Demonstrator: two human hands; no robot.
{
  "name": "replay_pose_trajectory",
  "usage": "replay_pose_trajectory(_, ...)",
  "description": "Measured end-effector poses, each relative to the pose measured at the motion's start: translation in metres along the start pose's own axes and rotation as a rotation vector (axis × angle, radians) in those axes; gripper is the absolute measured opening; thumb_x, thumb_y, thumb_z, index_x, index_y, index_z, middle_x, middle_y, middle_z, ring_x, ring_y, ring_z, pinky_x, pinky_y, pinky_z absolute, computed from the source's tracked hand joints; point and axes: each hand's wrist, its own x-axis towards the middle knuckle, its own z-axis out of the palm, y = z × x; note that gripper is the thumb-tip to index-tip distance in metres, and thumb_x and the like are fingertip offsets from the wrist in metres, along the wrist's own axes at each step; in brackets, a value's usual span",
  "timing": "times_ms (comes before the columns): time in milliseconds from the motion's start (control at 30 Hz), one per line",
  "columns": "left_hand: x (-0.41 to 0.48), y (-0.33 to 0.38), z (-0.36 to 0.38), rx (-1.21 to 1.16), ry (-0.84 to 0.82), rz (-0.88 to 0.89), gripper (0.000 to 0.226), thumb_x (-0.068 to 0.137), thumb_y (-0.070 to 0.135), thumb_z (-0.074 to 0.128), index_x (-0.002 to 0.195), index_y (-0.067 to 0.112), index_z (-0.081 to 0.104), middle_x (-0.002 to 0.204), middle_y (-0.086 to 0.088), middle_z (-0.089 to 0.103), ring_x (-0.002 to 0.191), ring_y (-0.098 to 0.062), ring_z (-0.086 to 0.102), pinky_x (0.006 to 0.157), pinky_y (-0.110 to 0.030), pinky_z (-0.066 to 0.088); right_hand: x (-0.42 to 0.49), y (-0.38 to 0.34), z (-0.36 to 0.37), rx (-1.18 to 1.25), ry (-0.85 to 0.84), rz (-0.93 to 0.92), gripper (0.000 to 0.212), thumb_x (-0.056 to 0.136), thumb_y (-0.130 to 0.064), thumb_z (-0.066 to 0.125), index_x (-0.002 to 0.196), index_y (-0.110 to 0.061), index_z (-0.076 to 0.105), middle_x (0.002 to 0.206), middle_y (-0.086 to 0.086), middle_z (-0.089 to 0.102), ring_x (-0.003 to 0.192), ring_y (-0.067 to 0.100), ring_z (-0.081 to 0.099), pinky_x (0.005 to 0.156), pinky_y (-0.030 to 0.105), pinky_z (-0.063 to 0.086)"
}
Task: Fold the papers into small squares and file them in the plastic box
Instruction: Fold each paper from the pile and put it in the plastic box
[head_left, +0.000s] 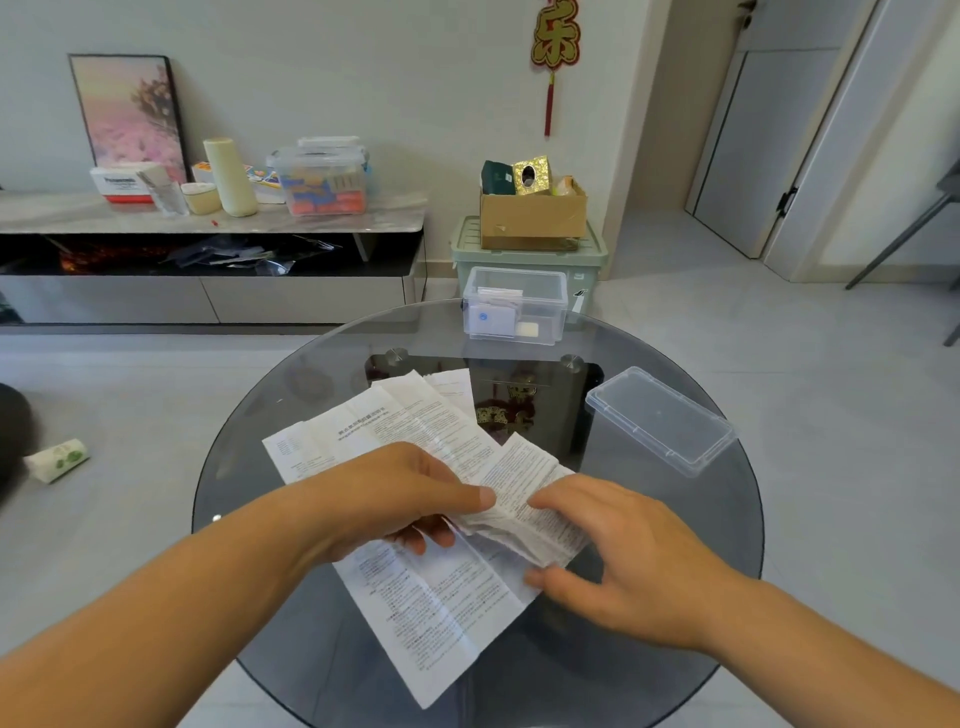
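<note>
Several printed paper sheets lie fanned on the round glass table (675, 545). My left hand (395, 493) and my right hand (613, 551) both pinch a partly folded sheet (524, 499) held just above the others. Under it a larger creased sheet (436, 613) stretches toward me, and another sheet (395, 421) lies behind. The clear plastic box (514, 304) stands open at the table's far edge with a few small folded papers inside. Its clear lid (660, 421) rests upside down on the right of the table.
Beyond the table stand a green storage bin (587, 254) with a cardboard box (532, 215) on top, and a low cabinet (208, 218) with containers. A tissue pack (57, 460) lies on the floor at left.
</note>
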Motion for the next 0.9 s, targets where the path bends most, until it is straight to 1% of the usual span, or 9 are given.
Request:
replay_pose_trajectory(67,-0.003,-0.001,0.001,0.109,0.027,0.037,0.057,0.066,0.061,0.074,0.107,0.021,0.076,0.099,0.002,0.075,0.085,-0.014,0.069,0.077,-0.023,0.054,-0.001,0.000,0.000,0.038,0.022,0.001,0.049,0.093,-0.068,0.038,0.132,-0.042,0.049,0.129,-0.028,0.051,0.109,-0.003,0.051,0.085,0.015,0.048)
replay_pose_trajectory(167,0.000,-0.006,0.003,0.495,0.139,0.106,0.065,0.058,0.078,0.070,0.112,0.043,0.063,0.117,0.020,0.058,0.104,-0.008,0.059,0.092,-0.022,0.049,-0.001,0.002,0.001,0.077,0.036,0.026,0.033,0.101,-0.054,0.035,0.116,-0.038,0.059,0.109,-0.026,0.057,0.097,0.000,0.054,0.079,0.016,0.049)
replay_pose_trajectory(233,0.005,-0.011,0.005,0.676,0.220,0.222,0.052,0.065,0.075,0.073,0.106,0.046,0.062,0.122,0.026,0.047,0.112,-0.004,0.049,0.099,-0.020,0.043,-0.002,0.006,0.002,0.115,0.024,0.070,0.030,0.103,-0.049,0.035,0.102,-0.034,0.060,0.097,-0.022,0.059,0.091,0.003,0.055,0.073,0.017,0.048)
replay_pose_trajectory(333,0.010,-0.016,0.010,0.648,0.207,0.291,0.030,0.080,0.062,0.072,0.100,0.040,0.067,0.114,0.027,0.057,0.105,-0.005,0.057,0.093,-0.018,0.049,-0.003,0.011,0.002,0.226,0.016,0.125,0.030,0.103,-0.048,0.034,0.089,-0.034,0.056,0.085,-0.013,0.057,0.082,0.008,0.055,0.068,0.027,0.049)
replay_pose_trajectory(433,0.016,-0.015,0.017,0.604,0.255,0.281,0.024,0.087,0.057,0.066,0.105,0.041,0.065,0.105,0.025,0.062,0.090,-0.005,0.062,0.078,-0.014,0.052,-0.002,0.017,0.002,0.269,0.018,0.217,0.024,0.101,-0.049,0.040,0.114,-0.040,0.059,0.095,-0.017,0.055,0.089,0.005,0.057,0.069,0.020,0.051)
replay_pose_trajectory(500,0.023,-0.013,0.022,0.581,0.309,0.289,0.030,0.089,0.054,0.066,0.116,0.040,0.062,0.111,0.021,0.064,0.091,-0.005,0.064,0.081,-0.017,0.056,0.003,0.021,0.005,0.295,0.061,0.287,0.027,0.097,-0.049,0.052,0.124,-0.042,0.053,0.104,-0.019,0.056,0.097,0.006,0.059,0.073,0.019,0.055)
replay_pose_trajectory(600,0.035,-0.015,0.030,0.584,0.355,0.236,0.042,0.086,0.056,0.069,0.120,0.040,0.050,0.114,0.021,0.061,0.093,-0.006,0.064,0.085,-0.023,0.058,0.012,0.028,0.012,0.296,0.100,0.381,0.069,0.081,-0.061,0.068,0.136,-0.043,0.030,0.122,-0.016,0.058,0.113,0.012,0.056,0.092,0.036,0.057)
replay_pose_trajectory(700,0.043,-0.014,0.038,0.659,0.403,0.168,0.053,0.079,0.065,0.071,0.113,0.040,0.039,0.109,0.020,0.055,0.088,-0.006,0.062,0.079,-0.020,0.057,0.018,0.026,0.014,0.130,0.106,0.428,0.094,0.077,-0.068,0.067,0.149,-0.040,0.012,0.129,-0.013,0.053,0.123,0.016,0.042,0.109,0.043,0.036)
replay_pose_trajectory(900,0.052,-0.011,0.046,0.734,0.459,0.100,0.069,0.070,0.074,0.072,0.115,0.037,0.034,0.110,0.014,0.054,0.094,-0.012,0.059,0.085,-0.028,0.058,0.017,0.023,0.014,0.007,0.069,0.327,0.073,0.083,-0.072,0.055,0.145,-0.048,0.026,0.125,-0.015,0.033,0.122,0.010,0.028,0.103,0.034,0.028)
